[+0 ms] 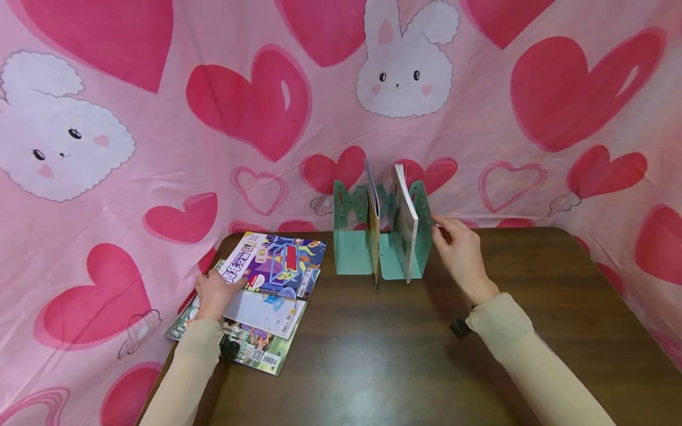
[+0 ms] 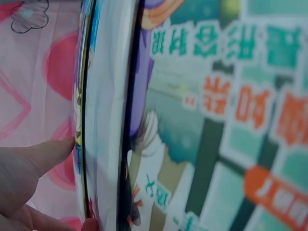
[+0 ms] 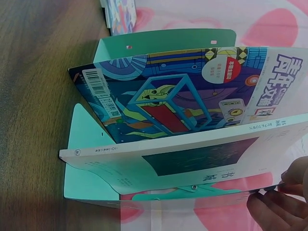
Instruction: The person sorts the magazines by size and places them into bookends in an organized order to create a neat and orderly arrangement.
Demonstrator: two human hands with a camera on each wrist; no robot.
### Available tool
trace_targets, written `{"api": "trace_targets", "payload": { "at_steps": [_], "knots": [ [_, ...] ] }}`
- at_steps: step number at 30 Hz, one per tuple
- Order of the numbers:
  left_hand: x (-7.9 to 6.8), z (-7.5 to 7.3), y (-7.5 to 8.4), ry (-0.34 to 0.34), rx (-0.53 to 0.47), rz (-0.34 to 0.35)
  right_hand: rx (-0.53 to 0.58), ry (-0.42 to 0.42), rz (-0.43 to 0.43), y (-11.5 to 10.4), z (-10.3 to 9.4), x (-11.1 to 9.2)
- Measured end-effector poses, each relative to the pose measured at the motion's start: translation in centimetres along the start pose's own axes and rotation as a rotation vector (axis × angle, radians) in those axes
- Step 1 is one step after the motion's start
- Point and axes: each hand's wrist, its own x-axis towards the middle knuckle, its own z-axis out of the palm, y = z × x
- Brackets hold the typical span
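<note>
Beside the right hand (image 1: pixel 460 254) — edge pinched — stands a green bookend (image 1: pixel 424 228).

The head view looks forward-down across the desk (image 1: pixel 362 361); wrist views sit close (the right shares the bookends (image 1: pixel 354 254)).

This is a little book nook, home or school I can't tell: brown table (image 1: pixel 367 349), book stand (image 1: pixel 351 254), pink cloth (image 1: pixel 330 118) with hearts (image 1: pixel 559 94) and bunnies (image 1: pixel 405 97).
</note>
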Motion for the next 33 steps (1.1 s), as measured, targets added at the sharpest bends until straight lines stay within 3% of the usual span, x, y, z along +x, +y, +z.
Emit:
{"api": "trace_targets", "payload": {
  "at_steps": [14, 22, 26, 29, 33],
  "knots": [
    [0.3, -0.3, -0.4, -0.034, 0.044, -0.002, -0.011, -0.024, 0.013, 0.1, 0.1, 0.1],
    [0.4, -0.8, -1.0, -0.056, -0.012, -0.072, -0.015, -0.037, 0.024, 0.1, 0.0, 0.2],
    [0.3, -0.9, -1.4, -0.058, -0.096, -0.090, -0.010, -0.023, 0.019, 0.0, 0.1, 0.2],
    [0.1, -0.8, -1.5, -0.035, -0.231, -0.104, -0.020, 0.057, -0.086, -0.2, 0.3, 0.0],
    [-0.1, -0.8, -1.5, 0.002, -0.370, -0.108, -0.029, 0.161, -0.356, -1.5, 0.6, -0.3]
  ]
}}
